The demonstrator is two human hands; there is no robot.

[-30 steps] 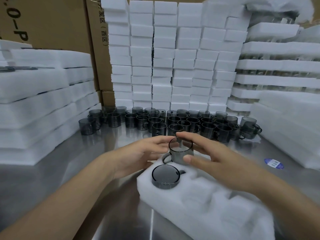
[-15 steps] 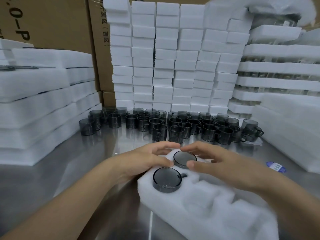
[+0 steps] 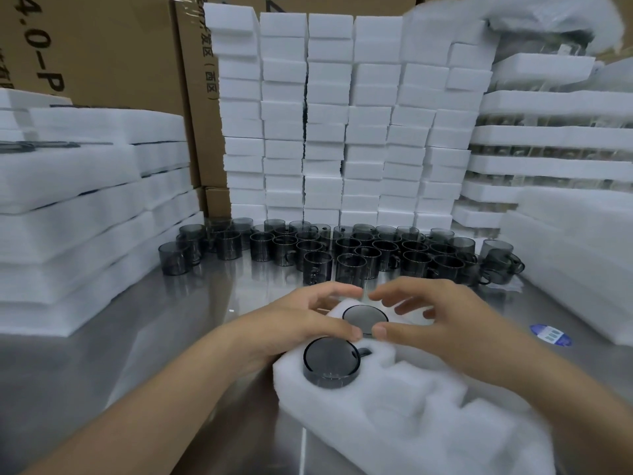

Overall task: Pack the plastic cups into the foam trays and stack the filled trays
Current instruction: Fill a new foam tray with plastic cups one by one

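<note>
You had two smoky grey plastic cups upside down in one white foam tray (image 3: 411, 426): near cup (image 3: 330, 358), and far cup (image 3: 364, 317) with your left hand (image 3: 301, 323) and right hand (image 3: 435, 320) loose-fingered around it, gripping nothing.

Smoky grey cups (image 3: 331, 362), white foam tray (image 3: 394, 423), brown cartons (image 3: 102, 46)

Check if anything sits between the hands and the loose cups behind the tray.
Nothing visible. Left hand and right hand flank the far cup in the foam tray; only bare table lies between them and the loose cups.
</note>
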